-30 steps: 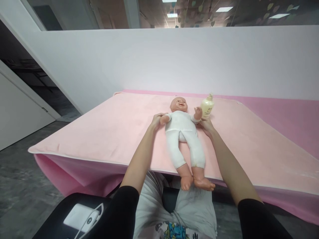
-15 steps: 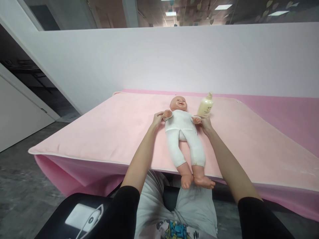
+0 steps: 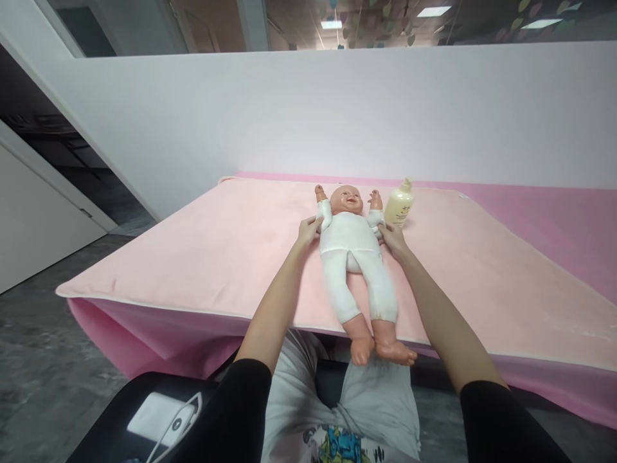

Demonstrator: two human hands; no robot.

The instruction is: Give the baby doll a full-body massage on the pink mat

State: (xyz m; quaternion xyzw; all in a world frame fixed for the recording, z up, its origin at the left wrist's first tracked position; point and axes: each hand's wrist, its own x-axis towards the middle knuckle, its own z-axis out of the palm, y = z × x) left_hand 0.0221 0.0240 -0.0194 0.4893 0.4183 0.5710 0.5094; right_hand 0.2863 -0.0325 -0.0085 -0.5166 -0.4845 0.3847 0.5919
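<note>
A baby doll [image 3: 351, 233] with a white cloth body lies on its back on the pink blanket [image 3: 231, 251]. Its head points to the wall and its bare feet stick out past the near edge. Both doll arms are bent up, with the hands beside the head. My left hand [image 3: 308, 230] is closed round the doll's arm on the left, near the elbow. On the other side, my right hand [image 3: 393, 238] grips the doll's arm on the right. Just beyond that hand stands a pale yellow pump bottle [image 3: 399, 204].
A white wall [image 3: 337, 109] with a window above it rises behind the table. To the lower left, a white device with a cable [image 3: 159, 417] lies on a black seat [image 3: 116, 421]. A white door [image 3: 43, 212] is at far left.
The doll's forearms have swung upward, from beside its chest to beside its head. My hands have stayed at nearly the same places by the doll's arms.
</note>
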